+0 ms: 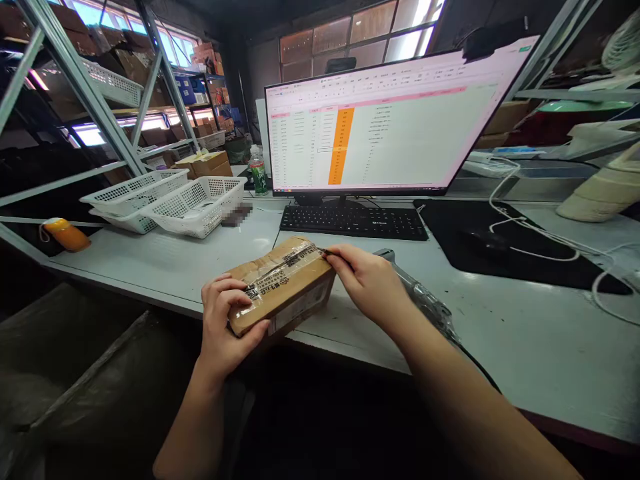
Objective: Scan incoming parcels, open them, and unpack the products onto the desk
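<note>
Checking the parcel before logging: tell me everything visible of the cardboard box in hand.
The cardboard box is brown and oblong, sealed lengthwise with clear tape bearing black print, a pale label on its near side. It is held tilted at the front edge of the table. The left hand grips its near end; the right hand touches the tape's far end with pinched fingertips.

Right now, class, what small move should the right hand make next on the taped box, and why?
Probably draw the right hand along the tape seam toward the left hand: its fingertips sit at the seam's far end, and the left hand steadies the box.
</note>
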A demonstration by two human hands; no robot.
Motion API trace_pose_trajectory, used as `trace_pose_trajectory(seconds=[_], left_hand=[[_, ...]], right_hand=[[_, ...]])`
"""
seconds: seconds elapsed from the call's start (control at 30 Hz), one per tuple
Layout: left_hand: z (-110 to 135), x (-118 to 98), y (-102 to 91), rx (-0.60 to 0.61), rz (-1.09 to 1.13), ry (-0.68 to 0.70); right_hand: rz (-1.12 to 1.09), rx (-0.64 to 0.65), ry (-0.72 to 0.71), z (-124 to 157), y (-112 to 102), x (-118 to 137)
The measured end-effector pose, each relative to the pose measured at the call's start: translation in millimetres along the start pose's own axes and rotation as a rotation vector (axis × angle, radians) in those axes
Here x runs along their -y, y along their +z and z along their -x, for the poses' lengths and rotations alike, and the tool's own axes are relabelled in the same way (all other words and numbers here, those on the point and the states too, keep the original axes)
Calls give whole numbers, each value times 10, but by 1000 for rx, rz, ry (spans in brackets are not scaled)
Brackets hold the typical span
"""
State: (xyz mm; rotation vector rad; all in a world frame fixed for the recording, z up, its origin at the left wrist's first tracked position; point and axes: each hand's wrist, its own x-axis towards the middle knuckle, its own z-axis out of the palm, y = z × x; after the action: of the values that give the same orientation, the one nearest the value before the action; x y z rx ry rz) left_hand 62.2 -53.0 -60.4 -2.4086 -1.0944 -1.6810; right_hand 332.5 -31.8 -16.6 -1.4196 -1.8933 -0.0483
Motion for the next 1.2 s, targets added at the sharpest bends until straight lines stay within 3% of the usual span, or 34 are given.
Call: trace_pose_trajectory(seconds=[0.07, 0.17, 0.33, 0.53, 0.67, 0.8, 0.97, 1.1, 1.2], left_hand=[[-17, 14, -96, 81, -11, 0], [-15, 15, -117, 100, -16, -13], [6, 13, -71, 56, 7, 8], [4, 14, -70, 39, -4, 7], [3, 27, -51, 36, 11, 12], [1, 32, -45, 30, 15, 10], [4, 47, -51, 19, 5, 24], [12, 93, -40, 27, 31, 22], [-21, 126, -106, 89, 88, -6]], right_hand=[[87, -59, -139, 107, -142, 74], [235, -110, -346, 132, -214, 287], [282, -66, -696, 24, -69, 606], [369, -146, -885, -65, 16, 715], [446, -124, -896, -105, 2, 766], [507, -20, -888, -155, -41, 831], [605, 117, -719, -230, -195, 753], [670, 98, -552, -232, -460, 397], [627, 7, -381, -177, -630, -191]])
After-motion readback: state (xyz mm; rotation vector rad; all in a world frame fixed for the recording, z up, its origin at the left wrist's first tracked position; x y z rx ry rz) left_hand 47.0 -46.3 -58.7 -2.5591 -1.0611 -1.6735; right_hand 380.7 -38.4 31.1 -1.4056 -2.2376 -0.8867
